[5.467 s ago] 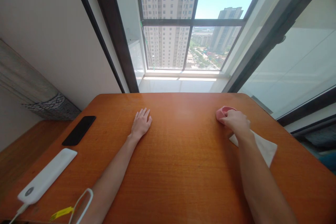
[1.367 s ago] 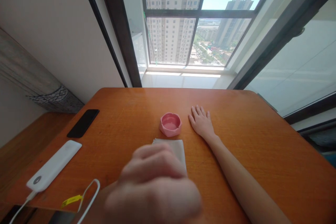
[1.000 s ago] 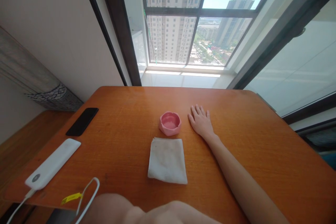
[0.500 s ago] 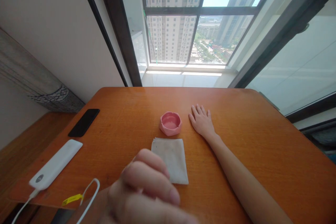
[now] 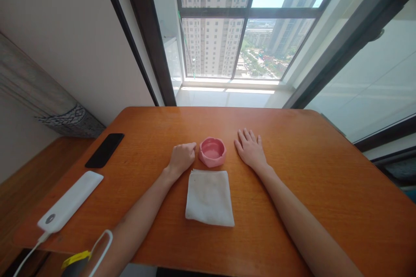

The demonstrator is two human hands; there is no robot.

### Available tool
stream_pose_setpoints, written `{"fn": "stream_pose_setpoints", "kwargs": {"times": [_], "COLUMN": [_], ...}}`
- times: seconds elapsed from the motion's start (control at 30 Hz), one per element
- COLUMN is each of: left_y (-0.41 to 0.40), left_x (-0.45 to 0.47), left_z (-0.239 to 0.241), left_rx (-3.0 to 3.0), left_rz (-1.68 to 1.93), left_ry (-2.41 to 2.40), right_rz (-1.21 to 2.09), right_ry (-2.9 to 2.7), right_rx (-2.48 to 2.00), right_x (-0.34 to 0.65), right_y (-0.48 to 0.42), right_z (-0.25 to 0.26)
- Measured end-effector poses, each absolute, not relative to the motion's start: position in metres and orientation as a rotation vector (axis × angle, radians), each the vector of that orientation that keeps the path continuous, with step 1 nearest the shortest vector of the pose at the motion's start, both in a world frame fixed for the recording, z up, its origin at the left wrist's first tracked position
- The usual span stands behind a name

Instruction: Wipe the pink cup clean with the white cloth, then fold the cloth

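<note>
Flanking a faceted pink bowl, one fist and one flat palm

The pink bowl (image 5: 212,161) sits upright near the middle of the worktop (image 5: 156,132), its outer wall cut into angular planes, its rim a many-cornered outline around a round, smooth hollow. The finish looks even and softly matte; whether it is ceramic or plastic cannot be told.

The left hand (image 5: 182,158) is clenched into a fist just beside the bowl, a thin gap between them. The fingers curl out of sight, so whether they enclose anything cannot be told. The right hand (image 5: 250,149) is released and lies palm down on the other side, fingers spread and straight, also apart from the bowl.

On the near side of the bowl lies a white cloth (image 5: 209,199), folded into a flat, roughly square pad with slightly wavy edges and layered folds at its far left corner.

The worktop is orange-brown, with fine wood grain, a mild sheen and rounded far corners. Toward its left edge rest a thin, dark phone-like slab (image 5: 105,150) and a long white device (image 5: 71,201) with rounded corners, a grey oval mark and a slim white cable (image 5: 29,254) running from its near end.
</note>
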State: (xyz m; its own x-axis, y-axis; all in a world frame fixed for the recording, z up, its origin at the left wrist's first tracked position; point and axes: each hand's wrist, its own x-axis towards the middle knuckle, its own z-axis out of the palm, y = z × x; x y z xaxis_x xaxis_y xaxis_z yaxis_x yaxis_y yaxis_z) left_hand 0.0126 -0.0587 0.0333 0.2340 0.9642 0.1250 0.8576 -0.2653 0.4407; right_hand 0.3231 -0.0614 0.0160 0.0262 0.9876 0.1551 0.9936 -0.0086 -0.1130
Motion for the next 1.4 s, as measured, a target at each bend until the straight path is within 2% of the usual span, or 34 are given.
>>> {"fn": "stream_pose_setpoints", "kwargs": {"times": [0.2, 0.37, 0.47, 0.53, 0.63, 0.7, 0.77, 0.83, 0.9, 0.97, 1.03, 1.1, 1.17, 1.4], "left_y": [-0.068, -0.065, -0.065, -0.066, -0.067, -0.067, -0.068, -0.068, -0.069, -0.07, -0.071, -0.072, -0.074, -0.075], "left_x": [0.017, 0.015, 0.015, 0.015, 0.013, 0.013, 0.013, 0.014, 0.014, 0.014, 0.014, 0.014, 0.014, 0.014], "left_z": [0.036, 0.035, 0.034, 0.034, 0.032, 0.03, 0.029, 0.029, 0.03, 0.03, 0.031, 0.03, 0.029, 0.029], "left_rx": [2.293, 2.301, 2.301, 2.297, 2.292, 2.286, 2.272, 2.249, 2.229, 2.226, 2.234, 2.245, 2.261, 2.193], "left_rz": [0.39, 0.38, 0.389, 0.405, 0.453, 0.504, 0.575, 0.666, 0.762, 0.844, 0.905, 0.939, 0.939, 0.897], "left_ry": [1.702, 1.712, 1.711, 1.71, 1.689, 1.661, 1.637, 1.62, 1.587, 1.52, 1.435, 1.351, 1.285, 1.192], "right_rz": [-0.188, -0.088, 0.242, 0.593, 1.179, 1.35, 1.183, 0.726, 0.216, -0.091, -0.135, -0.035, 0.015, -0.085], "right_ry": [-2.191, -2.276, -2.207, -2.036, -1.502, -1.077, -0.785, -0.688, -0.751, -1.006, -1.498, -2.027, -2.319, -2.531], "right_rx": [-1.934, -1.839, -1.758, -1.684, -1.539, -1.453, -1.414, -1.376, -1.296, -1.212, -1.147, -1.087, -1.075, -1.162], "right_x": [0.297, 0.258, 0.244, 0.242, 0.252, 0.264, 0.276, 0.284, 0.286, 0.282, 0.273, 0.262, 0.252, 0.232], "right_y": [-0.113, -0.195, -0.221, -0.228, -0.23, -0.227, -0.219, -0.206, -0.189, -0.17, -0.152, -0.14, -0.133, -0.122], "right_z": [0.047, 0.054, 0.048, 0.048, 0.06, 0.076, 0.094, 0.11, 0.118, 0.114, 0.102, 0.086, 0.074, 0.074]}}
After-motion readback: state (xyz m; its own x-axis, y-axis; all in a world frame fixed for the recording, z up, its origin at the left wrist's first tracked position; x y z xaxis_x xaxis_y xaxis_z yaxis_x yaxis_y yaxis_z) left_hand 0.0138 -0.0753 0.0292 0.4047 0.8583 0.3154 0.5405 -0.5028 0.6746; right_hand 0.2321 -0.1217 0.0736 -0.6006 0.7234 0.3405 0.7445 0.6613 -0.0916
